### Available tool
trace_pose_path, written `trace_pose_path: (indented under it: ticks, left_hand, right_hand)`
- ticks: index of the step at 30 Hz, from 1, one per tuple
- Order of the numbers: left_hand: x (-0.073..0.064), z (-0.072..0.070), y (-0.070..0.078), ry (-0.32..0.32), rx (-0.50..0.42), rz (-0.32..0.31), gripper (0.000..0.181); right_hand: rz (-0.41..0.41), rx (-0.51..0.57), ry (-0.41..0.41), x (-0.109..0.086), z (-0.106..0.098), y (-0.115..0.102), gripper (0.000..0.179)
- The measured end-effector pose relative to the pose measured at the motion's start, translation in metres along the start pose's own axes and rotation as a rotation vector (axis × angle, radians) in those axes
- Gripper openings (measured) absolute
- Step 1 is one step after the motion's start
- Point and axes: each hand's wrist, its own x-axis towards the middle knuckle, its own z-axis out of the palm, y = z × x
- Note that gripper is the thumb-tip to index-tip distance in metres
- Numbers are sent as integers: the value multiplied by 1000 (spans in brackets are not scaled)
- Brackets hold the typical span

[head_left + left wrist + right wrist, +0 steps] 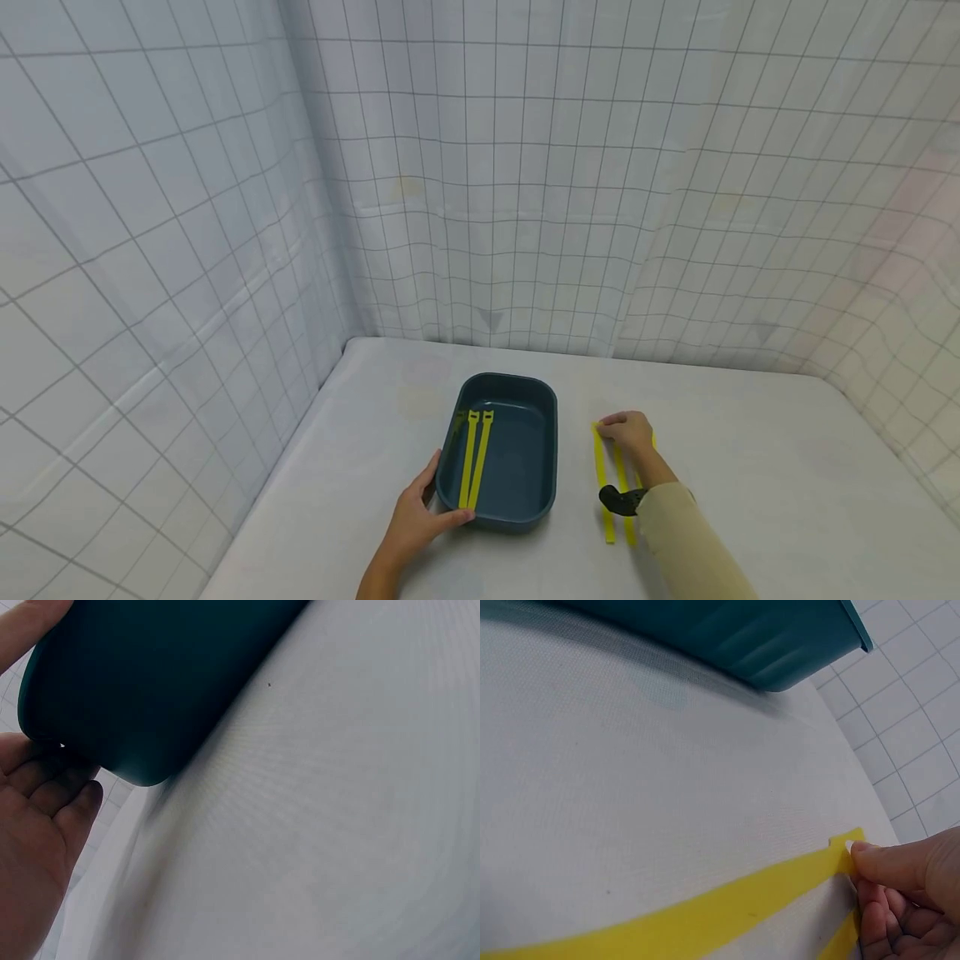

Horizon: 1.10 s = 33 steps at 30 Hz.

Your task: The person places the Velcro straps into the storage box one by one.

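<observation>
Right hand (633,432): thumb and fingers pinch the far, notched end of a yellow strap (705,915), the nearest to the tray of those on the table (757,450). The rest of it trails toward the person along the table; whether the pinched end is clear of the cloth, I cannot tell. Just right of it lie more straps (623,475), partly hidden by hand and forearm, so no firm count. A black wrist device (621,501) and pale sleeve (690,542) sit over them. Left hand (420,512): grips the tray (557,450) at its near left corner, thumb over the rim, fingers against the outer side. Inside the tray, two straps (483,454) lie toward the left wall, notched ends away from the person, near ends together. Step, as I judge it: picking up a strap to add to those in the tray. Next move would call for keeping the pinch, lifting the strap over the right rim and laying it beside the pair, while the left hand steadies the tray.
</observation>
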Motion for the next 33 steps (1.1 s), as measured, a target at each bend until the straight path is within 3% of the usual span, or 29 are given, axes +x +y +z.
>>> trace_pose_path:
  ticks: [19, 29, 33]
  left_hand:
    - [0, 1, 0, 8, 10, -10, 99]
    - [-1, 2, 2, 8, 17, -2, 99]
    - [-1, 1, 2, 12, 35, 0, 99]
  right_hand:
    - [41, 74, 2, 2, 0, 2, 20]
    - [107, 138, 19, 4, 1, 4, 21]
    - [89, 161, 11, 5, 2, 4, 22]
